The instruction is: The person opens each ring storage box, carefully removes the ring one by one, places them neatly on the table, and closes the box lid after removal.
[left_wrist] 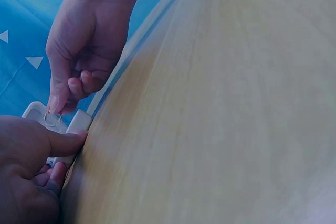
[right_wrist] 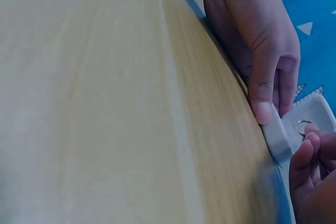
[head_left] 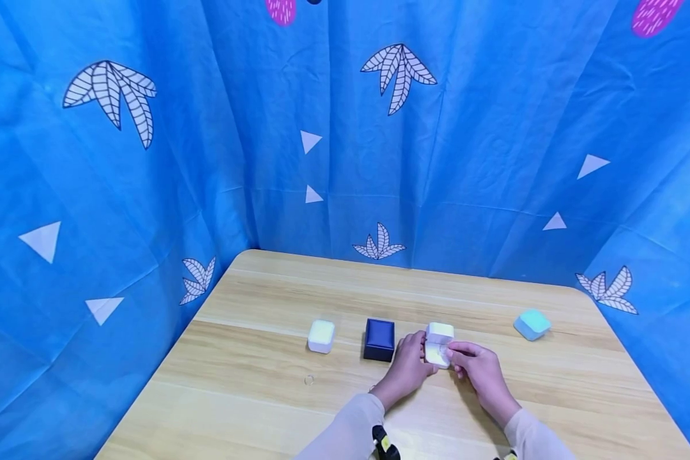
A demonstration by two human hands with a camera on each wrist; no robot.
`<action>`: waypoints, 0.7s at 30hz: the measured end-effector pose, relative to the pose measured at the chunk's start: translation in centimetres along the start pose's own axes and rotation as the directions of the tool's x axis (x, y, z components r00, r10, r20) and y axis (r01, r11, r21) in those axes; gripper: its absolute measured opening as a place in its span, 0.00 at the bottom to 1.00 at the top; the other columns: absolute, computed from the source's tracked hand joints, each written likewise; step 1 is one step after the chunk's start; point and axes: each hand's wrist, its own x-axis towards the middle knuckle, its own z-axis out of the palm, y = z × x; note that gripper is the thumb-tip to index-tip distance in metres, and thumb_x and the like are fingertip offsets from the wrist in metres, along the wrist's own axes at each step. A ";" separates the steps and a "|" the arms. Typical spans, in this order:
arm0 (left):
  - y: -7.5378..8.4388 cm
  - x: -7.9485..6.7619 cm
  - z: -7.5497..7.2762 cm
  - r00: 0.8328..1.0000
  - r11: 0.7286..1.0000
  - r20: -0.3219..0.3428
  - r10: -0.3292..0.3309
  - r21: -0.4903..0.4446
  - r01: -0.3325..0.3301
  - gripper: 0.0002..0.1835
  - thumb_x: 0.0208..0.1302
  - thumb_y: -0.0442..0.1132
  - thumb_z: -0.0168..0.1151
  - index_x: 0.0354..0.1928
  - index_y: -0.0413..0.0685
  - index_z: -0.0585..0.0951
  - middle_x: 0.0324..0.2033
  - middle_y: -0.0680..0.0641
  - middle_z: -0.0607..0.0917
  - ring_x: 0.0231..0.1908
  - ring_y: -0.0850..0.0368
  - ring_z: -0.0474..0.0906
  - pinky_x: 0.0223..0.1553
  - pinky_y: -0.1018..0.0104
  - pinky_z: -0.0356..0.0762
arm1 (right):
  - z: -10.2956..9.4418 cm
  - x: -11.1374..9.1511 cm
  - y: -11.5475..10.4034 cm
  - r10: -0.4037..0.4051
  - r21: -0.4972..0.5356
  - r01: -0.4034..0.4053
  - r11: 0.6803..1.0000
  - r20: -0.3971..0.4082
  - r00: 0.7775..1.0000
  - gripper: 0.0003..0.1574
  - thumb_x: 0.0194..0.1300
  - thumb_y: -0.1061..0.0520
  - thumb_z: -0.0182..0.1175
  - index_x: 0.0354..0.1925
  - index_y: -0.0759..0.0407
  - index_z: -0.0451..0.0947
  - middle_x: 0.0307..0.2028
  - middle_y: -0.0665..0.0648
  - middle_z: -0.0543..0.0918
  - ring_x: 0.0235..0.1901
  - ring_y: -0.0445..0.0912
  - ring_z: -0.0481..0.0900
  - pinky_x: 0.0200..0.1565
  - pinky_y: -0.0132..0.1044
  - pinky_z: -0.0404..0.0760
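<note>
A white ring box (head_left: pixel 439 355) stands on the table with its lid (head_left: pixel 440 332) raised. My left hand (head_left: pixel 408 365) grips the box at its left side, thumb on the front of the base, as the right wrist view also shows. Between the thumb and fingertips of my right hand (head_left: pixel 478 374) a thin silvery ring (right_wrist: pixel 301 126) is pinched. In the left wrist view the ring is upright, right at the opening of the box, in front of the raised lid (left_wrist: pixel 35 110). Part of the box is hidden behind my left hand there.
Left of my hands stand a dark blue box (head_left: pixel 379 340) and a closed white box (head_left: pixel 321 337). Another ring (head_left: pixel 309 379) lies on the wooden table (head_left: pixel 253 358) in front of them. A turquoise box (head_left: pixel 532 324) is at the right. Blue curtain (head_left: pixel 345 160) hangs behind.
</note>
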 end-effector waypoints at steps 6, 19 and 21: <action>-0.1 0.0 0.1 1.000 1.000 0.001 -0.009 -0.012 0.009 0.39 0.49 0.35 0.79 0.65 0.42 0.74 0.50 0.50 0.80 0.51 0.58 0.72 0.55 0.67 0.75 | -0.4 -0.7 -0.2 0.005 -0.004 -0.005 1.000 0.010 1.000 0.17 0.63 0.66 0.66 0.49 0.75 0.81 0.24 0.52 0.81 0.22 0.39 0.74 0.24 0.29 0.77; 0.0 -0.1 0.0 1.000 1.000 0.006 -0.016 -0.025 0.016 0.38 0.49 0.34 0.78 0.65 0.44 0.74 0.50 0.51 0.80 0.50 0.59 0.73 0.55 0.66 0.76 | -0.6 -3.0 -0.3 0.035 -0.122 -0.032 0.992 0.028 0.999 0.17 0.64 0.61 0.67 0.48 0.71 0.83 0.23 0.54 0.80 0.20 0.40 0.72 0.21 0.30 0.74; 0.0 -0.1 0.0 1.000 0.999 0.005 -0.019 -0.031 0.019 0.37 0.50 0.34 0.78 0.64 0.44 0.75 0.49 0.51 0.79 0.49 0.59 0.73 0.52 0.68 0.76 | -0.5 -3.3 -0.2 0.037 -0.146 -0.033 0.989 0.031 0.999 0.16 0.64 0.60 0.67 0.47 0.70 0.84 0.23 0.54 0.80 0.19 0.40 0.72 0.20 0.31 0.73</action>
